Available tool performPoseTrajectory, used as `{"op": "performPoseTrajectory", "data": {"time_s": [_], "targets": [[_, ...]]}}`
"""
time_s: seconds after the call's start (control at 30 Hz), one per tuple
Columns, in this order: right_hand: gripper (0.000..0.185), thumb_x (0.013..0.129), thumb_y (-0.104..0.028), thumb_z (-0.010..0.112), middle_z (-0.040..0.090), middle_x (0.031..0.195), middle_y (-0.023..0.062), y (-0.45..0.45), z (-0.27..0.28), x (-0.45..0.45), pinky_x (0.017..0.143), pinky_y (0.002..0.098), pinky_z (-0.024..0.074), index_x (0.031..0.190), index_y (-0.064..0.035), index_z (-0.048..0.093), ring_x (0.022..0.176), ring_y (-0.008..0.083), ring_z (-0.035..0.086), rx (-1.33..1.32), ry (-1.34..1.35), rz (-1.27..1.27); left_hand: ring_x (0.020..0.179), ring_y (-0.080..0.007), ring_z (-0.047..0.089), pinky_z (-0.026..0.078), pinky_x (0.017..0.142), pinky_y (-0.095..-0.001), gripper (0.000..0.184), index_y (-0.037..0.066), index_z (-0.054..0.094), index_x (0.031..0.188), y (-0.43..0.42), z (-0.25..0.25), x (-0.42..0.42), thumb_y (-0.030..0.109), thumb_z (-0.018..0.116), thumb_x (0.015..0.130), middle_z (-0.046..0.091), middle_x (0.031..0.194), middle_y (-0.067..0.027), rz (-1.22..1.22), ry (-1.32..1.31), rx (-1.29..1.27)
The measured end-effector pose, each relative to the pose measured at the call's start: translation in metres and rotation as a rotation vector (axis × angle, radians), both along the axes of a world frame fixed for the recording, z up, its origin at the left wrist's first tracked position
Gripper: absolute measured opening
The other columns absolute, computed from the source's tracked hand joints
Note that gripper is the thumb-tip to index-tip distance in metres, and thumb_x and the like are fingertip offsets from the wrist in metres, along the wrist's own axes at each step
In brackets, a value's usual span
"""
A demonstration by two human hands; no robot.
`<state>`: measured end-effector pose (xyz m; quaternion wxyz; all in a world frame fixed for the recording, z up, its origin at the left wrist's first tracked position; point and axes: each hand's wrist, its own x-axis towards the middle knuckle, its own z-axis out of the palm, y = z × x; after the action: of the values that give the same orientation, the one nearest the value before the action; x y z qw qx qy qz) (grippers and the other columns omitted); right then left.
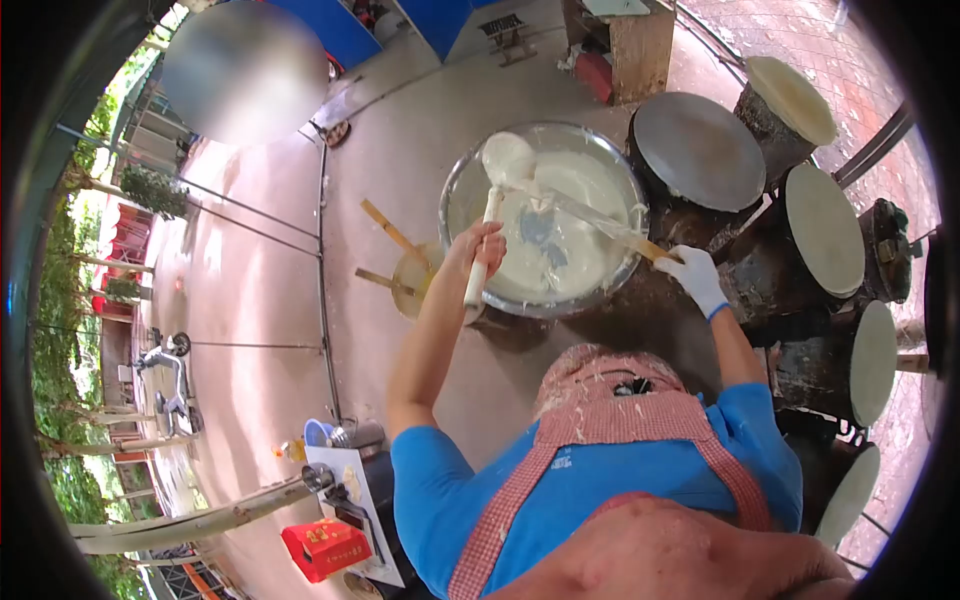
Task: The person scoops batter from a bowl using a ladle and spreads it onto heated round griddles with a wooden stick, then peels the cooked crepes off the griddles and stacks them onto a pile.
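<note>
A wide metal basin (458, 168) of pale, thick batter (585, 270) stands in front of me. My left hand (480, 250) is closed around the light handle of a ladle (508, 160). The ladle's bowl, coated in batter, is over the far left part of the basin. My right hand (696, 282), in a white glove, grips the wooden end of a long stirring paddle (590, 217) at the basin's right side. Batter covers the paddle's far part, which reaches toward the ladle's bowl; whether the two touch I cannot tell.
Several round griddles on dark drum-like stands line my right, among them a grey one (700, 152) and a pale-topped one (825, 230). Left of the basin sits a small bucket (405, 292) with two wooden sticks. A red box (325, 550) is on a table at lower left.
</note>
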<state>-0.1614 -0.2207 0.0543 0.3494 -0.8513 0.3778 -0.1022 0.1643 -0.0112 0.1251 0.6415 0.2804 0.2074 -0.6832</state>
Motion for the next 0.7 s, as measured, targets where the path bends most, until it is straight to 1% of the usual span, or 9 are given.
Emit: {"op": "performPoseTrajectory", "data": {"time_s": [0.1, 0.17, 0.23, 0.3, 0.37, 0.4, 0.47, 0.57, 0.7], "targets": [[0.038, 0.070, -0.038, 0.068, 0.062, 0.068, 0.0113, -0.009, 0.035, -0.002, 0.055, 0.0317, 0.0440, 0.087, -0.0030, 0.065, 0.057, 0.0193, 0.058, 0.113, -0.152, -0.105, 0.038, -0.0039, 0.024, 0.020, 0.028, -0.0156, 0.024, 0.024, 0.039, 0.105, -0.004, 0.012, -0.015, 0.010, 0.047, 0.087, 0.027, 0.054, 0.0034, -0.068, -0.243, -0.241], [0.035, 0.074, -0.034, 0.067, 0.059, 0.063, 0.0052, -0.016, 0.039, 0.004, 0.046, 0.0269, 0.0404, 0.091, -0.0036, 0.064, 0.050, 0.0101, 0.051, 0.194, -0.293, -0.130, 0.039, -0.0037, 0.024, 0.020, 0.028, -0.0152, 0.025, 0.025, 0.037, 0.107, -0.024, 0.021, -0.043, 0.012, 0.046, 0.088, 0.027, 0.055, 0.0031, -0.060, -0.689, -0.223], [0.034, 0.075, -0.035, 0.064, 0.060, 0.065, 0.0053, -0.021, 0.033, 0.008, 0.046, 0.0277, 0.0416, 0.091, -0.0057, 0.065, 0.049, 0.0107, 0.052, 0.311, -0.239, -0.133, 0.038, -0.0045, 0.025, 0.020, 0.028, -0.0154, 0.020, 0.026, 0.037, 0.101, -0.044, 0.007, -0.051, 0.013, 0.045, 0.089, 0.028, 0.056, 0.0032, -0.111, -0.585, -0.295], [0.044, 0.075, -0.047, 0.058, 0.063, 0.077, 0.0140, -0.032, -0.005, -0.007, 0.064, 0.0384, 0.0462, 0.090, -0.0060, 0.064, 0.070, 0.0286, 0.061, 0.112, -0.108, -0.046, 0.036, -0.0070, 0.029, 0.028, 0.029, -0.0202, 0.012, 0.005, 0.040, 0.091, -0.069, -0.006, -0.061, 0.016, 0.043, 0.090, 0.030, 0.052, 0.0012, -0.034, -0.136, -0.019], [0.049, 0.074, -0.053, 0.055, 0.062, 0.082, 0.0164, -0.041, -0.032, -0.043, 0.072, 0.0412, 0.0443, 0.089, -0.0071, 0.063, 0.083, 0.0339, 0.059, 0.055, 0.065, -0.012, 0.036, -0.0081, 0.032, 0.032, 0.031, -0.0222, 0.019, -0.004, 0.036, 0.091, -0.089, -0.043, -0.062, 0.015, 0.039, 0.091, 0.033, 0.052, -0.0003, -0.068, 0.352, -0.258], [0.048, 0.074, -0.054, 0.054, 0.062, 0.082, 0.0165, -0.044, -0.041, -0.072, 0.072, 0.0412, 0.0444, 0.088, -0.0083, 0.063, 0.082, 0.0338, 0.059, 0.031, 0.122, -0.029, 0.036, -0.0081, 0.032, 0.032, 0.031, -0.0222, 0.019, -0.004, 0.036, 0.091, -0.103, -0.057, -0.076, 0.015, 0.039, 0.091, 0.033, 0.052, -0.0003, -0.098, 0.382, -0.255], [0.047, 0.074, -0.055, 0.054, 0.062, 0.080, 0.0160, -0.051, -0.048, -0.115, 0.070, 0.0410, 0.0452, 0.088, -0.0108, 0.064, 0.080, 0.0333, 0.060, 0.006, 0.196, -0.053, 0.035, -0.0069, 0.028, 0.031, 0.033, -0.0216, 0.028, 0.004, 0.036, 0.064, -0.125, -0.066, -0.092, 0.014, 0.041, 0.090, 0.032, 0.049, -0.0007, 0.019, 0.557, -0.112], [0.045, 0.074, -0.054, 0.055, 0.063, 0.074, 0.0131, -0.072, -0.062, -0.195, 0.063, 0.0387, 0.0481, 0.086, -0.0124, 0.065, 0.071, 0.0305, 0.061, -0.161, 0.195, -0.150, 0.035, -0.0074, 0.029, 0.030, 0.032, -0.0215, 0.033, 0.008, 0.033, 0.058, -0.173, -0.054, -0.135, 0.014, 0.042, 0.090, 0.032, 0.049, -0.0003, 0.079, 0.385, -0.085], [0.042, 0.074, -0.049, 0.058, 0.063, 0.074, 0.0151, -0.122, -0.033, -0.260, 0.064, 0.0411, 0.0469, 0.083, -0.0076, 0.063, 0.070, 0.0329, 0.061, -0.193, 0.330, -0.427, 0.035, -0.0065, 0.029, 0.028, 0.030, -0.0198, 0.014, 0.004, 0.038, 0.080, -0.250, -0.042, -0.163, 0.012, 0.044, 0.089, 0.030, 0.051, 0.0014, -0.145, 0.356, -0.182]]}}
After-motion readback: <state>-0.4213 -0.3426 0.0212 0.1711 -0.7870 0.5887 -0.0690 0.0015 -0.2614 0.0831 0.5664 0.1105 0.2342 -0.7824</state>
